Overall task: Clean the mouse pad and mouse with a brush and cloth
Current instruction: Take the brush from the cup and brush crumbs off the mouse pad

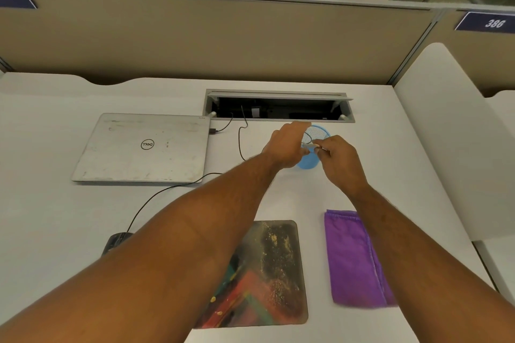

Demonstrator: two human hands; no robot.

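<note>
Partly hidden — mouse [115, 242] behind forearm.

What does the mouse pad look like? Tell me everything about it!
The mouse pad is a flat rectangle with rounded corners, lying on the white desk near the front edge. Its top is dark with red, pink and green patches, and yellowish crumbs and dust are scattered over it. The left forearm hides its left part. A purple cloth lies to its right, not touching.

bare desk [362, 175] between blue mesh cup [316, 133] and cloth [354, 259], laptop [142, 147] left
</note>
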